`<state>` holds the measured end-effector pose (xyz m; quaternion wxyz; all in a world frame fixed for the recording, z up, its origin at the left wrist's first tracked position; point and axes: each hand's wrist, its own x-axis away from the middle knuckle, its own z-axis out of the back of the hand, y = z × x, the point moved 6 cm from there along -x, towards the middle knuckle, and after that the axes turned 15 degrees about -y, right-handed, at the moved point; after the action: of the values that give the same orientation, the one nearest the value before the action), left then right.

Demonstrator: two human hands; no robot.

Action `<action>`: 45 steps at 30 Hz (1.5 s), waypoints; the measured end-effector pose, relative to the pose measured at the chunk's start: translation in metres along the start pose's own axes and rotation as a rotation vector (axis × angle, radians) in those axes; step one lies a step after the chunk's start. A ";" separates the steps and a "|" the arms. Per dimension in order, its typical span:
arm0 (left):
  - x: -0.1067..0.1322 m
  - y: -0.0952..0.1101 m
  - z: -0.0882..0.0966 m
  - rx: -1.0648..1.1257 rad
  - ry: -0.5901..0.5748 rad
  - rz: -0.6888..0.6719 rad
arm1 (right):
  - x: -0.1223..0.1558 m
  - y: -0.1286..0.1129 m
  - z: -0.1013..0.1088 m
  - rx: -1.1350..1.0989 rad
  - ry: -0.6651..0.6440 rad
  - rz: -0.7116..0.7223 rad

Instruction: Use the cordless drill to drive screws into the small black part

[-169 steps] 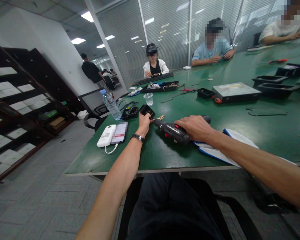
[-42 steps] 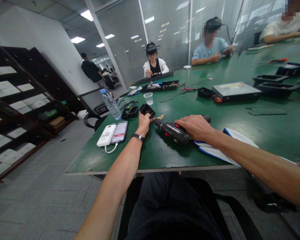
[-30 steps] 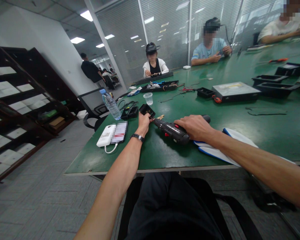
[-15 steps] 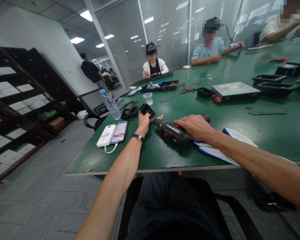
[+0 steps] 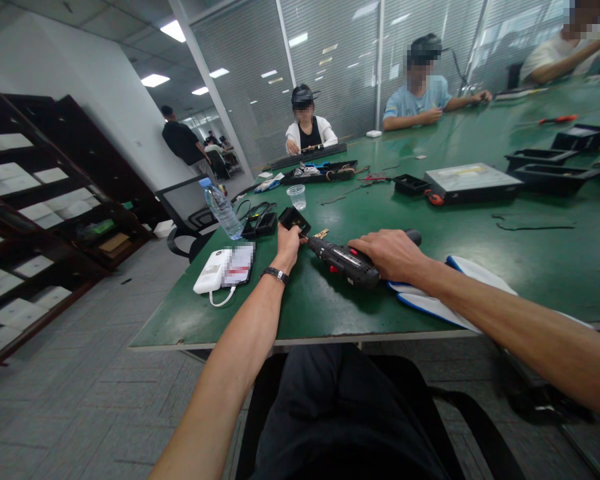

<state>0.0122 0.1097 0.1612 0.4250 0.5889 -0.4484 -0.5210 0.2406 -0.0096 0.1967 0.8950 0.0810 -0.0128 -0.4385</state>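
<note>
My left hand (image 5: 288, 244) is closed on a small black box (image 5: 294, 220) over the green table, some of it hidden behind my fingers. My right hand (image 5: 391, 255) wraps round the rear part of a black cordless screwdriver (image 5: 344, 263) with red buttons. The tool points left, and its tip meets the near side of the box beside my left fingers; the exact contact point is too small to make out. Just beyond the tip lie several small brass-coloured pieces (image 5: 322, 234). White gloves with blue edges (image 5: 425, 301) lie under my right forearm.
To the left are a water bottle (image 5: 221, 208), a white power bank (image 5: 211, 272) cabled to a phone (image 5: 239, 264), and a black tray (image 5: 260, 225). A plastic cup (image 5: 297, 197) stands behind the box. Farther right lies a flat black case (image 5: 470, 184). Co-workers sit across the table.
Both my hands, the box and the screwdriver keep practically the same position. Across the table, a co-worker's outstretched hand has shifted slightly.
</note>
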 end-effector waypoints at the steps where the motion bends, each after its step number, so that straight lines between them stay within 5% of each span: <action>1: 0.000 0.000 0.000 0.003 0.000 -0.003 | 0.000 0.000 0.000 0.001 -0.001 -0.001; 45: -0.002 -0.002 0.001 -0.011 -0.001 -0.016 | 0.001 0.000 0.000 0.018 0.017 0.004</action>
<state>0.0114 0.1122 0.1597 0.4236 0.5900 -0.4410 -0.5272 0.2409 -0.0102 0.1963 0.8951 0.0927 -0.0093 -0.4361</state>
